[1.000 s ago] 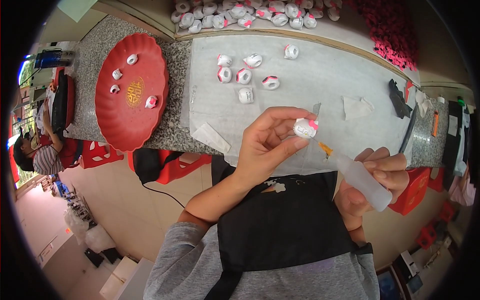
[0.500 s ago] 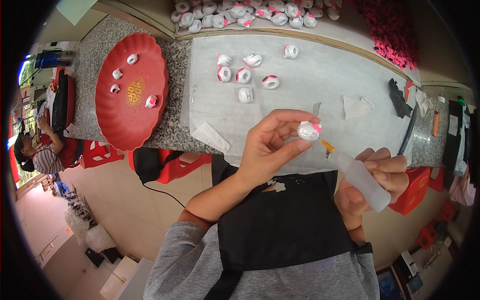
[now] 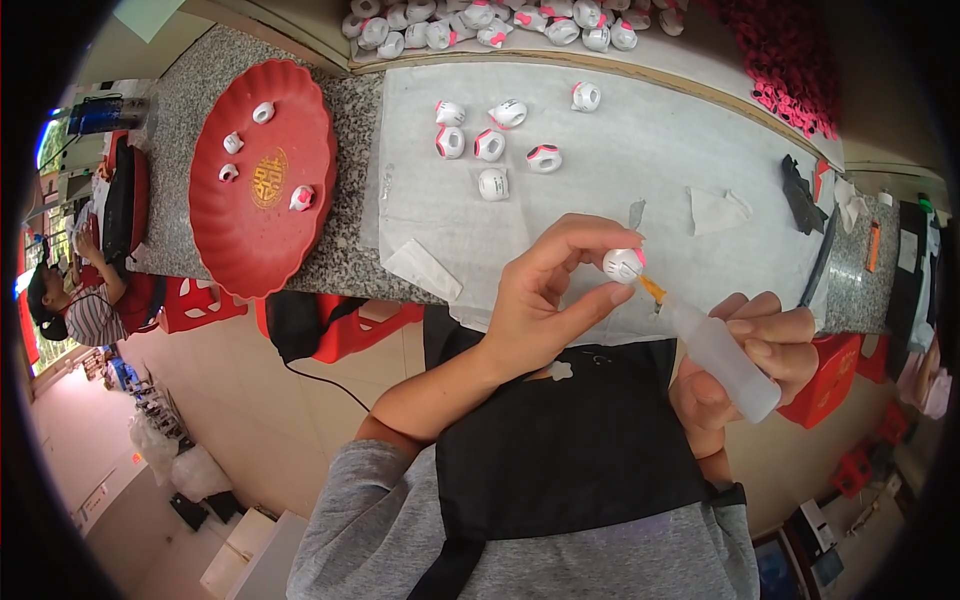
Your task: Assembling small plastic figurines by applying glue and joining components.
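Between thumb and fingertips, my left hand (image 3: 553,290) pinches a small white toy head (image 3: 622,265) with a pink part on its edge. My right hand (image 3: 750,360) is wrapped round a translucent squeeze bottle (image 3: 728,357), tilted up to the left. Its orange nozzle tip (image 3: 651,288) points at the head's right side; whether it touches cannot be made out. Several more white toy heads (image 3: 490,145) with pink or red trim lie farther back on the white sheet (image 3: 630,135) covering the worktop.
At left, a scalloped red tray (image 3: 225,235) holds several small white pieces. White toy heads (image 3: 480,20) crowd the shelf behind, beside a heap of pink parts (image 3: 790,80). A white scrap (image 3: 718,212) and a dark cloth (image 3: 801,195) lie right. Another person (image 3: 85,290) sits far left.
The toy head has turned between my left fingers, so a different side faces up. My right hand and the bottle have hardly moved.
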A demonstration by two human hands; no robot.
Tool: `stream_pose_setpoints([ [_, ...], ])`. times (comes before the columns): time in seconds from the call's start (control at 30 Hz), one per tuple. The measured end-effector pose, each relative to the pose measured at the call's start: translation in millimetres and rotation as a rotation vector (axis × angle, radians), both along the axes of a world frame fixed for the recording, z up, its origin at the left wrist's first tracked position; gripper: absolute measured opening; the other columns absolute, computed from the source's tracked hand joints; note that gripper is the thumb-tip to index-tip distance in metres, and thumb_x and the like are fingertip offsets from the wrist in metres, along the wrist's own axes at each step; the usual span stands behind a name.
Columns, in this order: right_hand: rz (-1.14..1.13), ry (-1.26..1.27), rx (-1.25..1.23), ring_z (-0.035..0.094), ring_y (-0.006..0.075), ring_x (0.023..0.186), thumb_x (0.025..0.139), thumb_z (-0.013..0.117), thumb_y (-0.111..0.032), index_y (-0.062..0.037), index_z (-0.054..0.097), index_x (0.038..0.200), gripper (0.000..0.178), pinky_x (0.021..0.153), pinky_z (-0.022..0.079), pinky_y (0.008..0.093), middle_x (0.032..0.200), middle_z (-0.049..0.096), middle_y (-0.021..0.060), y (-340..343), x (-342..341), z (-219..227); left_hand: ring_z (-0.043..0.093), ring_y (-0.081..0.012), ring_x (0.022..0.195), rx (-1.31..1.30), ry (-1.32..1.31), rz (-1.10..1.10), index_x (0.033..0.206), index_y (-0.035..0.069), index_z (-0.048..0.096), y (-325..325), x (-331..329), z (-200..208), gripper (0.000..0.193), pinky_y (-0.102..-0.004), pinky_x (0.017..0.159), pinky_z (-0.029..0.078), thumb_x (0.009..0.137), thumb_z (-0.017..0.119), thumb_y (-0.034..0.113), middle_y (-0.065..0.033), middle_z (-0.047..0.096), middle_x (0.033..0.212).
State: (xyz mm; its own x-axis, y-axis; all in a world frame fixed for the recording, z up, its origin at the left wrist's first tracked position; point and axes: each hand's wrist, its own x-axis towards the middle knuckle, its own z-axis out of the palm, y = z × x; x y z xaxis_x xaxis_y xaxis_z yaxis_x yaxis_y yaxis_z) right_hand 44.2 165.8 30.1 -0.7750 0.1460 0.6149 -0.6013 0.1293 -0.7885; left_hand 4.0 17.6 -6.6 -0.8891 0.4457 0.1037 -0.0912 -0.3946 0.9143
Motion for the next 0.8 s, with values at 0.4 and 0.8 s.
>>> stream_pose_setpoints([
  [0.4,-0.101,-0.038,-0.021,0.037,0.0086,0.054,0.061,0.068,-0.021,-0.0076,0.043,0.081,0.035,0.043,0.034,0.0172,0.076,0.039,0.0033,-5,2,-2,0.043,-0.0177,0.097,-0.042,0.050,0.051,0.100,-0.002,0.045,2,0,-4,0.033,-0.0298,0.084,0.032,0.068,0.050,-0.011,-0.0120,0.044,0.102],
  [0.8,-0.182,-0.203,-0.199,0.046,0.0156,0.070,0.066,0.055,-0.007,-0.0016,0.038,0.089,0.029,0.051,0.040,0.0223,0.091,0.042,0.0113,57,-23,-9,0.045,-0.0147,0.095,0.119,-0.197,0.105,0.103,-0.001,0.043,-5,-8,8,0.035,-0.0263,0.082,0.034,0.070,0.051,-0.008,-0.0100,0.047,0.100],
])
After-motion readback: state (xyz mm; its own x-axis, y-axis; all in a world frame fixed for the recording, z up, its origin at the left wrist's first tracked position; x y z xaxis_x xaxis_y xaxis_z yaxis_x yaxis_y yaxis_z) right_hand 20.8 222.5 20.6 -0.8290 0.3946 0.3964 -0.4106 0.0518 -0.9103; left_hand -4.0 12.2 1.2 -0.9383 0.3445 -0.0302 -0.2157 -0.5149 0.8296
